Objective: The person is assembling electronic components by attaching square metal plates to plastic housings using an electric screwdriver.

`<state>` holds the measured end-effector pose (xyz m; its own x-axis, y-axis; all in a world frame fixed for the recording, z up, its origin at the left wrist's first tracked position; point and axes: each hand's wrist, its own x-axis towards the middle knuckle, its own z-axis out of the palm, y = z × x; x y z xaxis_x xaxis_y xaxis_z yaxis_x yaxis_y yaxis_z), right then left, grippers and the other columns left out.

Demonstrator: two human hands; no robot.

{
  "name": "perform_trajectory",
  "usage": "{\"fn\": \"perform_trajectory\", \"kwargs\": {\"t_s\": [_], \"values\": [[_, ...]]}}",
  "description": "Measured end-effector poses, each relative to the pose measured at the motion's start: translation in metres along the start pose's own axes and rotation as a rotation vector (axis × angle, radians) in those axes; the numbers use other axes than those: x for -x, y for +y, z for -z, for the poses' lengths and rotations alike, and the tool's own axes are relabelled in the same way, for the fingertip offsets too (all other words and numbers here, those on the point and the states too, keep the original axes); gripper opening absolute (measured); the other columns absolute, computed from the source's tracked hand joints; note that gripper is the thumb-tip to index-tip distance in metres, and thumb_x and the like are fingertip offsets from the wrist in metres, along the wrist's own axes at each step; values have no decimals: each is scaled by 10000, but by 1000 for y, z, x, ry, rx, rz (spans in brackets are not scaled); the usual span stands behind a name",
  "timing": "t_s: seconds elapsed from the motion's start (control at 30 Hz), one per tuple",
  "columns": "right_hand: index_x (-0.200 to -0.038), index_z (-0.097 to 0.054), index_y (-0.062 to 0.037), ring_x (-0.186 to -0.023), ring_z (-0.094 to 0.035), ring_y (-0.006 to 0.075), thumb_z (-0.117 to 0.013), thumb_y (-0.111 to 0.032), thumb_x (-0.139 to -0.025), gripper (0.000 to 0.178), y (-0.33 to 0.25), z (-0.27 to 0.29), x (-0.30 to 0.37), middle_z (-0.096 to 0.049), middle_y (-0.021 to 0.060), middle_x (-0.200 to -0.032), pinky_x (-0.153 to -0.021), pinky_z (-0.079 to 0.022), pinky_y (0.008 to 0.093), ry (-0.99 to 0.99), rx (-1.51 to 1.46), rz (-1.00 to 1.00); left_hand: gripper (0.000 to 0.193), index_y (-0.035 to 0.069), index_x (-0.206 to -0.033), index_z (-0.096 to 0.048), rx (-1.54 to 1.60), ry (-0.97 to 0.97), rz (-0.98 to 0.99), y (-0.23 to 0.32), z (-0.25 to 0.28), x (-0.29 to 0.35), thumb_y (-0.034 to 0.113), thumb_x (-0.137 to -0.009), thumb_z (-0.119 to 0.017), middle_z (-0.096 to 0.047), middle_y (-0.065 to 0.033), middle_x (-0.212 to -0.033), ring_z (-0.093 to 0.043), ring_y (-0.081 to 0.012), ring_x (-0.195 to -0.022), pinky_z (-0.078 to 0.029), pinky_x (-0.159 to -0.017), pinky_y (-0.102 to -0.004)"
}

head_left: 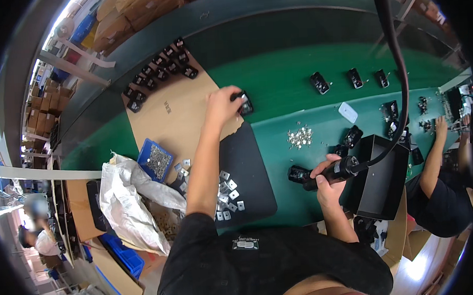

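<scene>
My left hand [223, 107] reaches to the far side, its fingers closed round a small black housing [246, 103] beside the edge of a brown cardboard sheet [177, 113]. In my right hand [329, 190] is a black electric screwdriver [339, 170], its thick cable [400, 72] running up and over the bench. A black housing [299, 174] lies just left of the screwdriver's front end; whether they touch I cannot tell. Beyond it sits a pile of small shiny metal parts [299, 137]. Square metal plates [231, 184] are scattered on a black mat [253, 176] beside my left forearm.
Several black housings [162, 72] stand in rows on the cardboard. A blue bin [155, 159] of small metal parts and a white sack [130, 199] are at left. More housings [320, 83] lie far right, near an open black box [379, 178]. Another person's arm [436, 149] works at right.
</scene>
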<state>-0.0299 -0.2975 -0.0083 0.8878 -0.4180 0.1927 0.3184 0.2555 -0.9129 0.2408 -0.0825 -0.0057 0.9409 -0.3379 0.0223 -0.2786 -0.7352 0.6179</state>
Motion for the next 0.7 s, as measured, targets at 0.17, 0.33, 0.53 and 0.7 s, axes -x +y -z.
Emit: {"fn": "perform_trajectory", "kwargs": {"t_s": [0.17,0.33,0.53,0.7], "values": [[-1189,-413,-3,-655,-552,163,-710,-150,-721,573,-5,-12,7,-562,77,-737,-650,-469,294,94,50,34,249,68,-964,-688,35,207,-199,5,-1,113,150,-729,-692,-684,-117,-823,-661,-276,-774,-509,-730,-361],[-1198,-408,1,-590,-531,156,-699,-117,-704,586,1,-17,2,-536,56,-696,-572,-459,296,94,199,-114,231,80,-949,-674,152,216,-124,-12,-36,171,179,-741,-691,-655,-84,-922,-611,-287,-874,-421,-790,-411],[-1387,-283,-13,-590,-513,144,-679,-107,-766,743,-33,-54,-68,-503,25,-685,-616,-447,306,84,12,258,274,91,-1016,-633,193,255,-115,-7,-46,172,183,-761,-676,-630,-74,-949,-577,-269,-900,-375,-835,-399],[-1324,-391,-27,-679,-517,138,-619,54,-798,580,12,-34,-126,-533,35,-776,-645,-449,286,203,2,360,220,88,-954,-634,146,265,-165,-11,-54,165,189,-762,-670,-621,-74,-929,-574,-278,-872,-377,-809,-415]]}}
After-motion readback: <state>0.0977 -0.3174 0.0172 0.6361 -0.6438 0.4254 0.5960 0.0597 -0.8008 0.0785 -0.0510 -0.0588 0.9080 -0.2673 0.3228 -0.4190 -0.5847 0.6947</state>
